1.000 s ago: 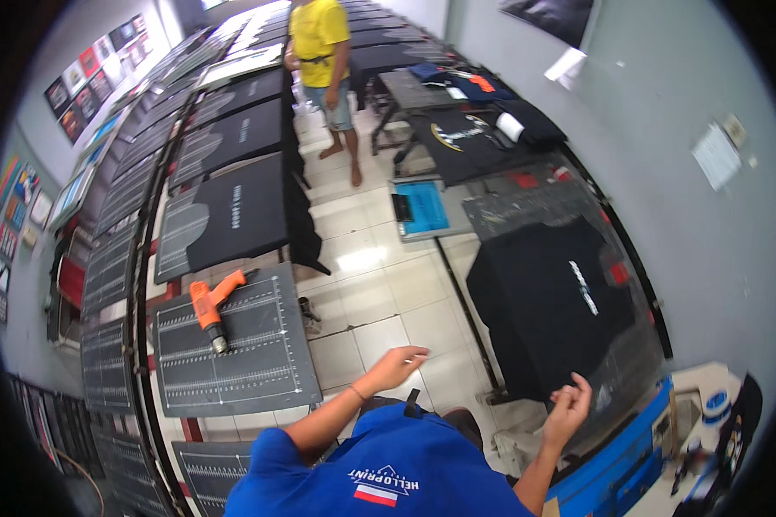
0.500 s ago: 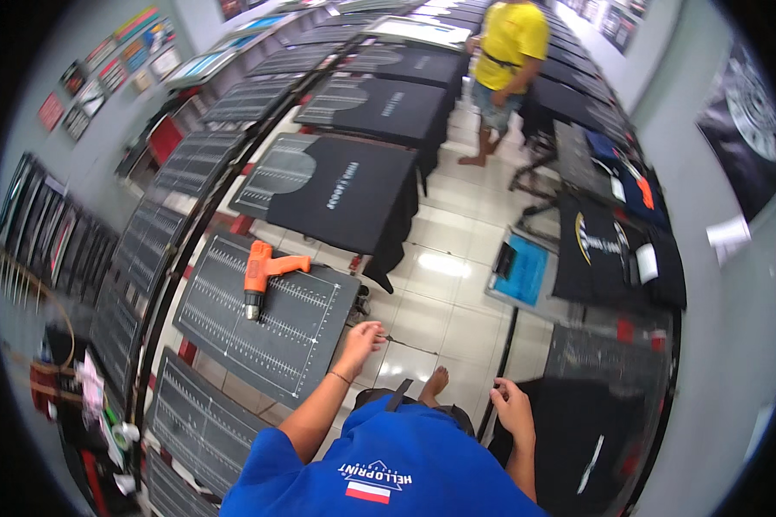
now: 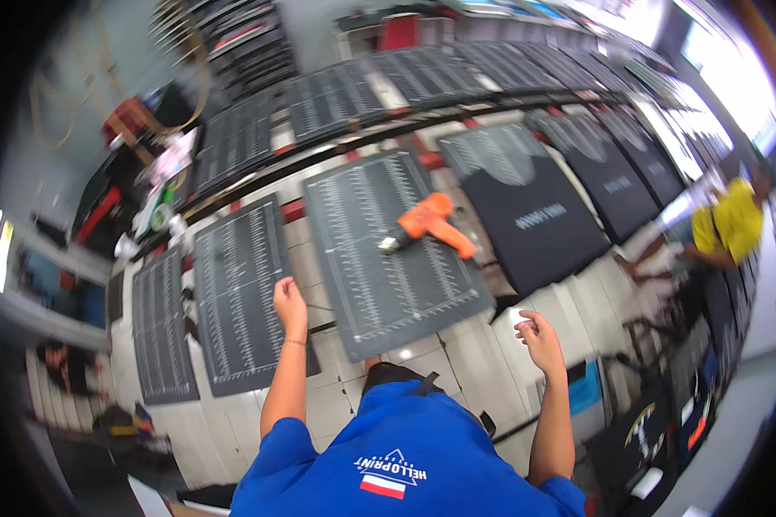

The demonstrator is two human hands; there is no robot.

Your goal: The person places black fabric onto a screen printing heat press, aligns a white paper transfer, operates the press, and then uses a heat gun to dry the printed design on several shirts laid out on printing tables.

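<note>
An orange heat gun [image 3: 428, 224] with a metal nozzle lies on a dark grey printing board [image 3: 359, 302] marked with white ruled scales. My left hand [image 3: 291, 306] hangs in the air over the neighbouring printing board [image 3: 237, 289], its fingers loosely extended and nothing held. To the right, my right hand [image 3: 541, 342] is raised over the tiled floor, fingers slightly bent and apart. It too is bare. A black T-shirt [image 3: 539, 226] with pale print covers the board to the right of the heat gun. Neither hand touches the gun or the shirt.
More boards [image 3: 332, 99] line the far side along a dark rail [image 3: 353, 129]. At the right, a person in yellow [image 3: 733, 226] stands near the shirt-covered boards. A blue-meshed screen frame [image 3: 583, 388] sits at lower right. At the far left another person [image 3: 67, 366] is low down.
My view has swung left, so the heat gun and boards now lie ahead of me. Both hands have come forward. The person in yellow shows farther right.
</note>
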